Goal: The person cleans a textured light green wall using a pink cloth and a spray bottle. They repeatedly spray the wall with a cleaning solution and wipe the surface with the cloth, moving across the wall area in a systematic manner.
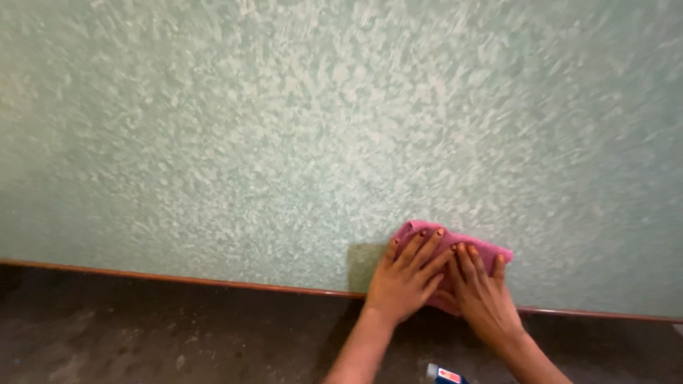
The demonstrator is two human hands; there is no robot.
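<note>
head view: looking down at a pale green speckled tabletop (284, 128) with a thin brown wooden edge strip (178, 279), dark mottled floor (142, 334) below it.
left hand: left hand (407, 277) lies flat, fingers spread and straight, palm pressing down on the pink cloth (484, 247); nothing is pinched or gripped, it only bears on the cloth.
right hand: right hand (482, 293) likewise lies open and flat, fingers together, overlapping the left hand's fingertips, pressing the same cloth.
cloth: bunched, pink, lying on the tabletop just inside its near edge, right of the middle; mostly covered by both hands.
step in hand: by the look of it, wiping the surface near its near edge, both palms driving the cloth.
next move: judged from the pose, it calls for steady downward pressure and keeping the cloth from slipping off the edge.
containers: a small blue and white container (445, 374) shows at the bottom of the view, below the edge; only its top shows, and i cannot tell what is in it.
blur: the tabletop is streaked with motion blur.
</note>
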